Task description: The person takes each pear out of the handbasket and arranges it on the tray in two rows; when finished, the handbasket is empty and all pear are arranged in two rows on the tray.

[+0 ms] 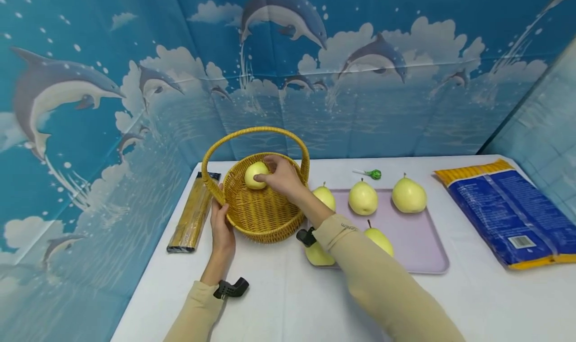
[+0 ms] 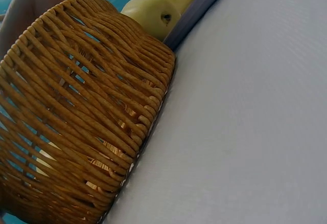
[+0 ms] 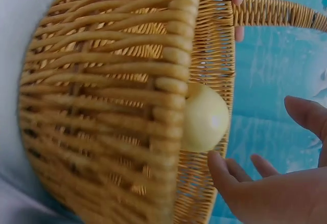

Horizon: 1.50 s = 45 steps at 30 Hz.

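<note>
A yellow wicker basket (image 1: 264, 227) with a tall arched handle stands on the white table. Inside it, against the far wall, sits a pale yellow-green pear (image 1: 256, 175). My left hand (image 1: 222, 232) grips the basket's left rim by the foot of the handle, fingers on both sides of it in the right wrist view. My right hand (image 1: 283, 177) is over the basket beside the pear. Its fingers are spread in the right wrist view; one fingertip (image 3: 214, 157) is at the pear's edge, and whether it touches cannot be told. The left wrist view shows the basket's woven side (image 2: 87, 111).
A lilac tray (image 1: 418, 242) to the right carries several pears (image 1: 363, 198), some partly behind my right arm. Behind it lies a green lollipop (image 1: 374, 174). A blue-and-yellow package (image 1: 513, 212) lies far right; a flat golden packet (image 1: 191, 217) lies left of the basket.
</note>
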Motion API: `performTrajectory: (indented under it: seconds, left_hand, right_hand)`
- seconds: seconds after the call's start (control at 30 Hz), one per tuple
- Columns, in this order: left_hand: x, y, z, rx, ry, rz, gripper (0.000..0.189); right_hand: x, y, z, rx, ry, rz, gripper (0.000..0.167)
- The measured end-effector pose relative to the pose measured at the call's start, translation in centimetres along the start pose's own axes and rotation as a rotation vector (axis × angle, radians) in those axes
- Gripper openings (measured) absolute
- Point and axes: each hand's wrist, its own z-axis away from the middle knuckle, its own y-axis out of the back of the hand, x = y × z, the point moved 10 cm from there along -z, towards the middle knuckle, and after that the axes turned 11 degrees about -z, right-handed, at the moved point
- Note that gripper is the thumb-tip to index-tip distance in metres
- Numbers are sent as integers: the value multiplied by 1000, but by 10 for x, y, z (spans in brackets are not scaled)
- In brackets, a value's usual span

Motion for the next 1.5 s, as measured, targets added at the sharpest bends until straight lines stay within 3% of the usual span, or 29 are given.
performTrajectory:
  seconds: [0.4,0.67,0.97,1.23,1.5]
  left_hand:
    - [-4,2,4,8,17,13,58]
    - [-5,1,8,-2,14,15,59]
    - [0,0,3,-2,17,-3,59]
    - [2,-1,0,-7,15,8,57]
    - [-2,-2,1,-22,16,0,57]
  right_hand:
    - [34,-9,-25,17,-159,-183,74]
    - [49,-22,-29,16,-212,-220,70]
    - [47,-47,-30,-86,-285,-311,75]
    - [55,-61,-29,-150,-314,-284,73]
    - [57,-63,-26,-125,-214,-132,77]
